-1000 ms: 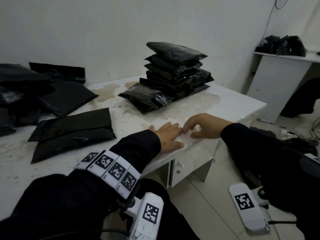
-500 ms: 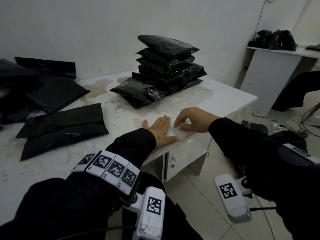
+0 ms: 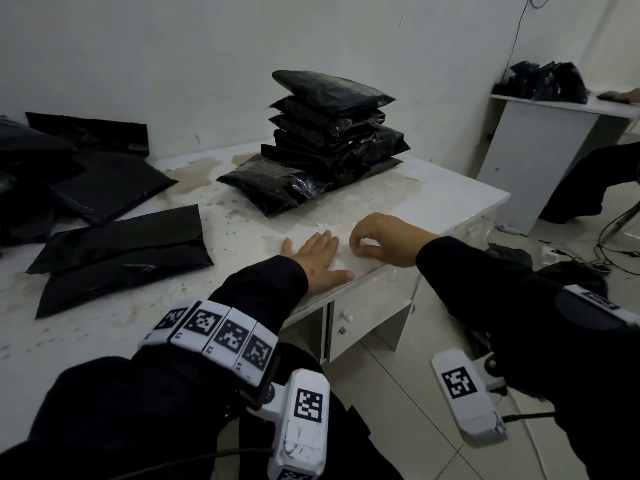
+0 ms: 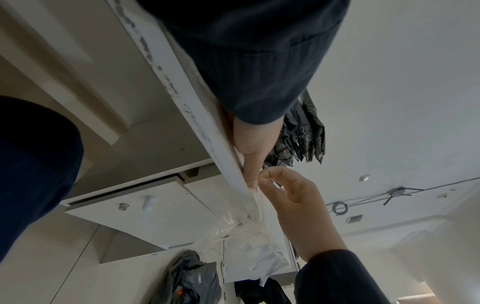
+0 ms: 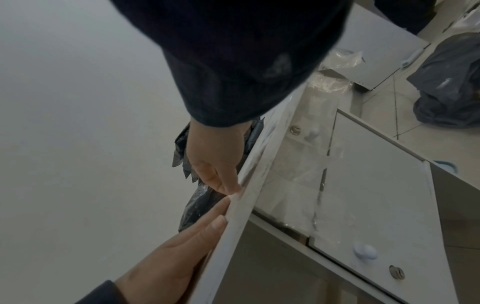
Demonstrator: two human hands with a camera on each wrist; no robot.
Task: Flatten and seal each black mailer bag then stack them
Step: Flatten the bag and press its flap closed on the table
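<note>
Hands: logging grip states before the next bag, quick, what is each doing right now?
Left hand: open, fingers straight, pressed flat on the stained white tabletop.
Right hand: fingers curled, fingertips at the tabletop; anything pinched cannot be told.

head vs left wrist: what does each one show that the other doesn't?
Head only: the unstacked black mailer bags lying at the left of the table top, the left hand flat on that top, and a second white table by the wall.
Left wrist only: the table's underside with the drawer front, clear plastic hanging off the edge, and the ceiling.
Both: the stack of bags, and the right hand with fingers curled beside the left.
</note>
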